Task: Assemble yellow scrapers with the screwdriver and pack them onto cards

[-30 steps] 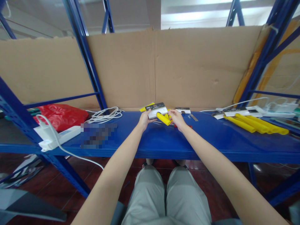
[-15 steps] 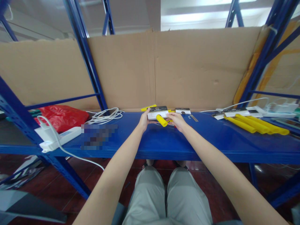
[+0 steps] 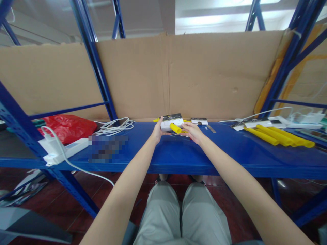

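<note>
A tool with a round yellow handle (image 3: 175, 128) and a black-and-white cardboard sleeve (image 3: 172, 118) over its head is held up above the blue shelf, its handle end towards me. My left hand (image 3: 157, 131) is closed on the sleeve's left edge, thumb on top and fingers beneath. On the other side, my right hand (image 3: 192, 132) pinches the sleeve's right edge near the handle. Other yellow parts lie partly hidden behind the sleeve. Right of my hands lie a black-and-white card (image 3: 199, 121), a thin metal strip (image 3: 211, 129) and some tiny metal bits.
Several yellow-handled tools (image 3: 278, 134) with similar sleeves lie at the right. Coiled white cable (image 3: 114, 126), a red plastic bag (image 3: 68, 127) and a white power strip (image 3: 66, 151) sit at the left. A cardboard panel (image 3: 204, 75) stands behind the blue shelf (image 3: 224, 149).
The sleeve has tilted so that more of its face shows, and the yellow handle's end has risen slightly. Both hands stay on the tool in nearly the same place.
</note>
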{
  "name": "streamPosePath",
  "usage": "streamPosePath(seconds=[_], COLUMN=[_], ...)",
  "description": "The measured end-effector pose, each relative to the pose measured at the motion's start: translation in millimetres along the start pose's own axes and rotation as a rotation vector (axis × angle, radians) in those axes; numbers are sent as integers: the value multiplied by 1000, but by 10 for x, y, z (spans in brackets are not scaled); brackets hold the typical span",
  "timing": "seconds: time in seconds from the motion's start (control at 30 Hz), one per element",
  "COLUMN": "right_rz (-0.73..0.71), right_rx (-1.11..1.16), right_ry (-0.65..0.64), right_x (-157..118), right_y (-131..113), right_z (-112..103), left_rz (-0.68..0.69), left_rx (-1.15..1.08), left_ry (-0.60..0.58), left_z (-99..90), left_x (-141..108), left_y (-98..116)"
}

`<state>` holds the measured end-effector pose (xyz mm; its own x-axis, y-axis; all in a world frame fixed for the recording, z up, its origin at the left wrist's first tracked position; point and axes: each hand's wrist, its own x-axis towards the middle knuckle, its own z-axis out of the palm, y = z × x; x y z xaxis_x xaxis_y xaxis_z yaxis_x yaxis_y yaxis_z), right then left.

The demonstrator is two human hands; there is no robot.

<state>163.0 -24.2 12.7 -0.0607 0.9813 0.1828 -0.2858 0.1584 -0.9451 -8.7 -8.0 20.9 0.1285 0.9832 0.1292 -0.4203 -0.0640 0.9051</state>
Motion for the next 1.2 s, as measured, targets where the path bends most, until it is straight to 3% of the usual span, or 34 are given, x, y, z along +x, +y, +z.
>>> streamPosePath(seconds=[0.5, 0.77, 1.0, 1.2], right_rz=[-55, -45, -25, -7], right_rx=[-61, -67, 1, -19], right_ry=[-47, -64, 0, -42], right_x=[37, 49, -2, -18], right_y=[48, 49, -28, -32], right_z=[-42, -31, 19, 28], left_rz=[42, 129, 170, 249], left_rx=[60, -77, 7, 87], left_ry=[110, 16, 200, 380], left_z=[10, -6, -123, -126], left_x=[9, 109, 156, 123], left_y=[-1, -33, -11, 4])
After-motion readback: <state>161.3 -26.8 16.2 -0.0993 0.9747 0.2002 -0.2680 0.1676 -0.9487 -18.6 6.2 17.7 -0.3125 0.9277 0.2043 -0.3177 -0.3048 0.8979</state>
